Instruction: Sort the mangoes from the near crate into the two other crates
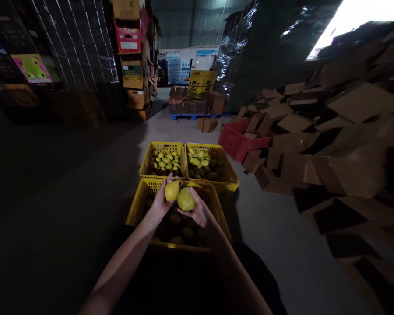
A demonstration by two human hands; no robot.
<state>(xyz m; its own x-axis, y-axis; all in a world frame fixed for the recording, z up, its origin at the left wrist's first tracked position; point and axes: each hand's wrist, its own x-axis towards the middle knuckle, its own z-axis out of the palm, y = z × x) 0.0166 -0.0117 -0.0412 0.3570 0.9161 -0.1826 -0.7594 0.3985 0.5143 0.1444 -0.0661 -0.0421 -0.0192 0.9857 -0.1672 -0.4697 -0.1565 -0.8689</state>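
My left hand [160, 202] is wrapped round a yellow fruit [171, 190]. Beside it, my right hand [200, 212] grips a greener, rounder fruit [186, 199]. Both fruits are held close together above the near yellow crate [136, 210], where more fruits lie in shadow. Behind it stand two more yellow crates: the back left crate [145, 159] holds small yellow-green fruits, and the back right crate [230, 173] holds larger ones, partly in shadow.
A red crate [238, 142] stands right of the yellow ones, against a large heap of flattened cardboard boxes [315, 153]. Stacked cartons [133, 74] rise at the back left. Further back, a blue pallet [193, 116] bears boxes.
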